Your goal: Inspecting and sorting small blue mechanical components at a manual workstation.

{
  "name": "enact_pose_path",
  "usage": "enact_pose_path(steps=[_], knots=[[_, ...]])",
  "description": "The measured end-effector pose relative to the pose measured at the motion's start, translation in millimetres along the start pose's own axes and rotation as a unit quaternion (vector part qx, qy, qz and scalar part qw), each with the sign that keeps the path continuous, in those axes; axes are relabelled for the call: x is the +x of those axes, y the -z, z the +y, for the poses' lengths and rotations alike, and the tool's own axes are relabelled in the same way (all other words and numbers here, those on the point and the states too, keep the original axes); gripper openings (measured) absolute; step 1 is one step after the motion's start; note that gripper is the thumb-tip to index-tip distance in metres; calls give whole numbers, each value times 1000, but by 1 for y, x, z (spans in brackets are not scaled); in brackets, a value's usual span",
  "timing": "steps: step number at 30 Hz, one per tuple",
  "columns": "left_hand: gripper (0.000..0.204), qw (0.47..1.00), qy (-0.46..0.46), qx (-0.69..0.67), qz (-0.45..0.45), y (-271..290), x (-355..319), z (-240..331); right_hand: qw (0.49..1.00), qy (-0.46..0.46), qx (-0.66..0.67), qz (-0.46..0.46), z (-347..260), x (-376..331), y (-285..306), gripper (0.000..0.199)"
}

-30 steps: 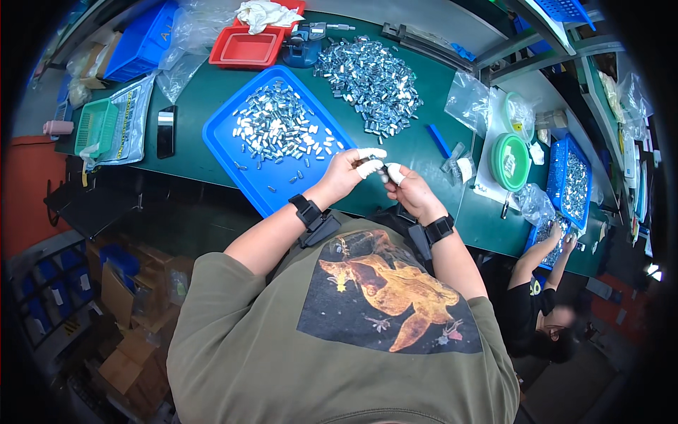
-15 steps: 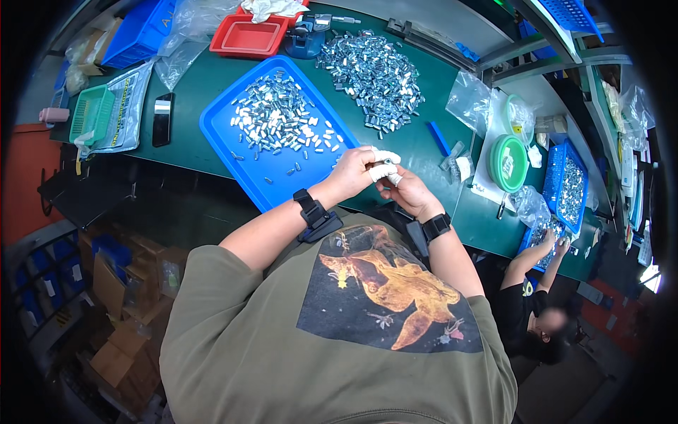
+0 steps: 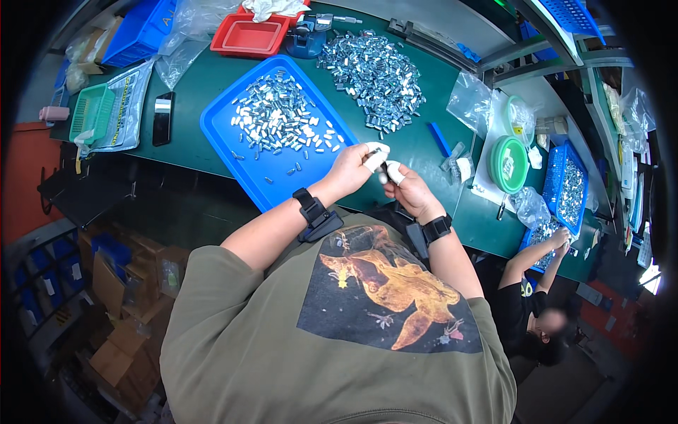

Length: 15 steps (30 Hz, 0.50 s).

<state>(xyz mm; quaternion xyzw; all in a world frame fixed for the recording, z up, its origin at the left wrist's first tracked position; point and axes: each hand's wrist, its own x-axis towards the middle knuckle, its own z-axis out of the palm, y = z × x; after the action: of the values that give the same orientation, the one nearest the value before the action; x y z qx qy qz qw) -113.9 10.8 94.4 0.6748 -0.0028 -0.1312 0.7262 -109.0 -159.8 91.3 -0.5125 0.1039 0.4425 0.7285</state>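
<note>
My left hand point(image 3: 350, 172) is closed in a pinch over the right edge of the blue tray point(image 3: 210, 128), white covers on its fingertips. A small, dark metal piece shows at its fingertips. Close beside it, my right hand point(image 3: 411, 192) is also pinched, with a white cover on a fingertip and a small shiny metal part point(image 3: 383, 174) between the fingers. Exact shapes are too small and blurred to make out. Inside the tray lies a loose heap of short silvery metal pins point(image 3: 272, 116). A larger pile of similar metal pins point(image 3: 371, 78) spreads on the green table beyond.
Behind the tray stand a red bin point(image 3: 251, 37) and a blue-based micrometer point(image 3: 307, 39). A phone point(image 3: 162, 119) and green basket point(image 3: 94, 113) lie left. At right are a blue strip point(image 3: 438, 139), a green bowl point(image 3: 508, 164) and a co-worker's hands point(image 3: 556, 240) at blue baskets.
My fingertips have drawn slightly apart and shifted, showing the small parts between them more clearly. The co-worker's hands have come together. Tray and piles look the same.
</note>
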Motion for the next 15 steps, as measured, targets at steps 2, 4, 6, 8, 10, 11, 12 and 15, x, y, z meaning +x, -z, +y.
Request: enact_pose_path(steps=[2,4,6,8,10,11,12,15], knots=[[24,998,43,-36,14,1,2,-8,995,2,-59,76,-3,1,2,16],[28,993,115,-22,8,5,2,-15,984,48,-132,111,-3,3,-4,16],[32,989,149,-10,3,7,3,-19,935,132,-275,183,-3,5,-11,16],[34,985,158,-59,34,6,3,-23,911,161,-331,185,-7,3,-16,18],[36,983,160,-75,46,8,3,-18,852,209,-441,188,-11,1,-22,22],[36,978,174,-109,45,10,3,-12,853,214,-436,192,-14,-1,-26,22],[36,971,188,-143,43,12,2,-6,832,222,-470,193,-18,-3,-32,21],[36,966,190,-169,42,14,0,0,787,242,-531,201,-23,-5,-40,21]])
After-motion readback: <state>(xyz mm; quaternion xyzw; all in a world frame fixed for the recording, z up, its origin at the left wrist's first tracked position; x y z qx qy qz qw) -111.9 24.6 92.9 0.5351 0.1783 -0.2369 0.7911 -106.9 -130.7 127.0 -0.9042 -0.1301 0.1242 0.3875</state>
